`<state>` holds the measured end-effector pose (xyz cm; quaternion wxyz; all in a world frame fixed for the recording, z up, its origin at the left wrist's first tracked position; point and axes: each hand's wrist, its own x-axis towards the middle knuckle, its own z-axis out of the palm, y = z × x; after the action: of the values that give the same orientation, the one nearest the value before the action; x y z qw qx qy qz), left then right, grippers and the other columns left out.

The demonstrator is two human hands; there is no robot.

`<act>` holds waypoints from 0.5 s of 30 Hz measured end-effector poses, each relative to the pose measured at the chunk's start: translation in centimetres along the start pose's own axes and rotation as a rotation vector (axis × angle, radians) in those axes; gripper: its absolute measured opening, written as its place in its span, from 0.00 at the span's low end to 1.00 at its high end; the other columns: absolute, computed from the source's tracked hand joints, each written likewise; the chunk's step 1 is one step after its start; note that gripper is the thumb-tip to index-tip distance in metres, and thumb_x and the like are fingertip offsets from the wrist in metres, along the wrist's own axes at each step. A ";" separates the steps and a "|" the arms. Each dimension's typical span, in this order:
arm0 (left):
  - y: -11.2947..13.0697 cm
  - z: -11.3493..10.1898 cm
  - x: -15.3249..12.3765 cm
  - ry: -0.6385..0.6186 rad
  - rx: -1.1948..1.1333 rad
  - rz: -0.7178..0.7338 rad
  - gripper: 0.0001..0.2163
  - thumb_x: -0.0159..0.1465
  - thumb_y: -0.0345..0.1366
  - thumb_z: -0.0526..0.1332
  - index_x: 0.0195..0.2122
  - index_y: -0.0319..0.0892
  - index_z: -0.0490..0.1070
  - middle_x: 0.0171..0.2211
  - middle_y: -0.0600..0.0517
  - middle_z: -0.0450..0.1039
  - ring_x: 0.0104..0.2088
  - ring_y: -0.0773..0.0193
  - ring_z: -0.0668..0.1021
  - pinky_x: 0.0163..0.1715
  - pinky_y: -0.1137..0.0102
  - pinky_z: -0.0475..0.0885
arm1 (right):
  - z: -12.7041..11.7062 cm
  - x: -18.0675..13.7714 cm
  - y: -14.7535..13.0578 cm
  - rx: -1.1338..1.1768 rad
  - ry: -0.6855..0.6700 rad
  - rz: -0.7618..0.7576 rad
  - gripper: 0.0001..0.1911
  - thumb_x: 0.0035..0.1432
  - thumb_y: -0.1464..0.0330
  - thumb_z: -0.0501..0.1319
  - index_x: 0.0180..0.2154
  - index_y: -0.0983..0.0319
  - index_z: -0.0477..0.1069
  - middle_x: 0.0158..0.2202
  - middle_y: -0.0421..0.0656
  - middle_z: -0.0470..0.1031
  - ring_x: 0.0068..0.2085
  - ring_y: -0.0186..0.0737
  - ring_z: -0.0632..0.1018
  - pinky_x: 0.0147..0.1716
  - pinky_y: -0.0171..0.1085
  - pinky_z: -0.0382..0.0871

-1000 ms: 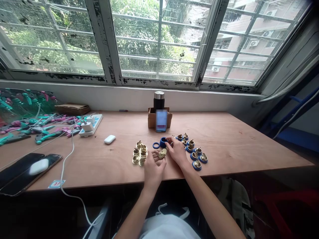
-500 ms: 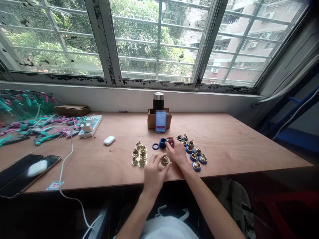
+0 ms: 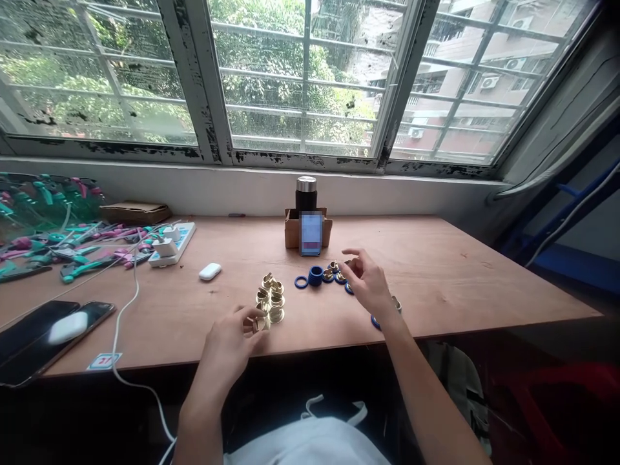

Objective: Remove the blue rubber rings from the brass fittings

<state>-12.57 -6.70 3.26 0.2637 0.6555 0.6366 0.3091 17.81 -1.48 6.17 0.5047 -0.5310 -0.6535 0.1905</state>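
Left hand (image 3: 228,343) curls at the near edge of the gold pile, thumb and fingers closed on one gold metal piece (image 3: 260,323); we cannot tell how much of it the fingers cover. Right hand (image 3: 369,282) hangs half open, fingers spread, over small gold-and-blue pieces (image 3: 334,274), and we see nothing in its hold. Some of those pieces lie hidden beneath it, and a few show beyond its wrist. The hands stand well apart, each at its own group. Gold pieces (image 3: 270,298) sit in a tight cluster, with no blue on them that we can make out. Between the two groups, a blue cup (image 3: 316,276) and a blue ring (image 3: 301,281) lie just beside each other.

A plywood table (image 3: 460,278) runs along the window. At the back, a black flask (image 3: 306,197) stands in a cardboard box (image 3: 309,227). To the left we note a power strip (image 3: 170,244), a white earbud case (image 3: 210,271), two phones (image 3: 48,336) and a heap of green and pink plastic parts (image 3: 48,206). The window (image 3: 300,84), its black paint flaking, looks onto trees and apartment blocks.
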 end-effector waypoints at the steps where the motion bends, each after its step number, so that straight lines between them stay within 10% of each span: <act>1: -0.1 0.2 0.1 -0.009 0.012 -0.018 0.10 0.55 0.39 0.68 0.39 0.47 0.80 0.42 0.49 0.82 0.41 0.53 0.83 0.41 0.64 0.78 | -0.7 -0.1 -0.3 0.031 0.004 0.006 0.19 0.67 0.56 0.62 0.53 0.60 0.72 0.25 0.37 0.71 0.26 0.38 0.72 0.27 0.36 0.64; 15: -0.8 2.1 0.8 0.037 0.107 -0.103 0.14 0.55 0.35 0.70 0.39 0.48 0.69 0.34 0.54 0.80 0.35 0.56 0.82 0.35 0.68 0.72 | -4.6 -0.3 -1.2 0.151 0.077 0.057 0.21 0.65 0.55 0.65 0.54 0.58 0.71 0.22 0.33 0.61 0.22 0.34 0.62 0.20 0.34 0.55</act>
<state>-11.55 -5.78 1.36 0.2322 0.6291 0.6898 0.2727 21.18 -3.54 8.92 0.5623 -0.5170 -0.6019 0.2330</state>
